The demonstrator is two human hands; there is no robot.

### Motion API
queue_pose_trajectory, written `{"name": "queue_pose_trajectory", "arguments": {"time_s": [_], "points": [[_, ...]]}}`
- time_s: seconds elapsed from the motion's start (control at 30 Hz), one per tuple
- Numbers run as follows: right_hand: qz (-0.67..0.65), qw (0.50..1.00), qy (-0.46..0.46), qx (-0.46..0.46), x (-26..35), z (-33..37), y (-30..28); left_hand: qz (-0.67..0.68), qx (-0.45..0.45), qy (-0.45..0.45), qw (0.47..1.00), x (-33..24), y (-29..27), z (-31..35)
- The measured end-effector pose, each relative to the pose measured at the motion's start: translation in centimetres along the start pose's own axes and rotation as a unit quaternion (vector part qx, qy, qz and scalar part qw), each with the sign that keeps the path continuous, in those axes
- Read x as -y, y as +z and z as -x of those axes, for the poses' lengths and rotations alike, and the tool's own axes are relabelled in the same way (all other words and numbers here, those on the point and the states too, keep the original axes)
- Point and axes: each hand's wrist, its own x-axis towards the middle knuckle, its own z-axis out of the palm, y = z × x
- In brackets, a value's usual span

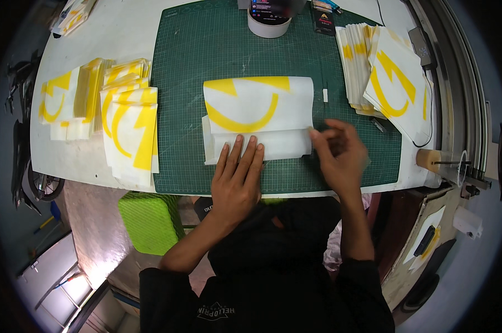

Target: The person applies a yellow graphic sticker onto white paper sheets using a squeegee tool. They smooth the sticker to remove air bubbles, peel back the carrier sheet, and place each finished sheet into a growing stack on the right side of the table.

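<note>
A white sheet with yellow printed shapes (256, 102) lies on the green cutting mat, its upper part folded down over its lower part. My left hand (237, 172) rests flat with fingers stretched out across the sheet's plain white lower strip. At the sheet's right edge is my right hand (342, 152), partly blurred. Its thumb tip meets the edge beside the fold line, and the other fingers are bent above the mat. Whether the thumb and fingers pinch the sheet does not show clearly.
Stacks of folded yellow-and-white sheets (131, 119) stand at left, with another pile (392, 83) at right. A phone (270, 11) leans at a white tape roll (268, 29) on the cutting mat (178, 61). A small cutter (378, 125) lies near the right pile. A green stool (148, 222) stands below.
</note>
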Motion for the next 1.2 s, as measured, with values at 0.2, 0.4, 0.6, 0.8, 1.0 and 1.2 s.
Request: {"name": "queue_pose_trajectory", "arguments": {"time_s": [0.2,0.4,0.6,0.8,1.0,1.2], "points": [[0.204,0.910,-0.354,0.073,0.0,2.8,-0.5,-0.009,0.001,-0.007,1.000,0.0,-0.1,-0.1],[0.233,0.882,-0.387,0.132,-2.1,2.9,0.7,-0.026,-0.021,-0.003,0.999,-0.4,-0.2,0.1],[0.204,0.888,-0.394,0.124,-2.7,3.1,0.5,-0.025,-0.024,0.010,0.999,-0.4,-0.4,0.2],[0.277,0.875,-0.380,0.118,-3.4,5.1,0.0,-0.017,0.047,0.013,0.999,-0.3,-1.3,1.6],[0.305,0.885,-0.319,0.148,-4.1,6.9,-0.8,-0.031,0.145,-0.032,0.988,1.0,-3.3,4.7],[0.316,0.890,-0.311,0.108,-5.0,7.6,-1.3,-0.060,0.156,-0.065,0.984,0.8,-3.7,5.1]]}}
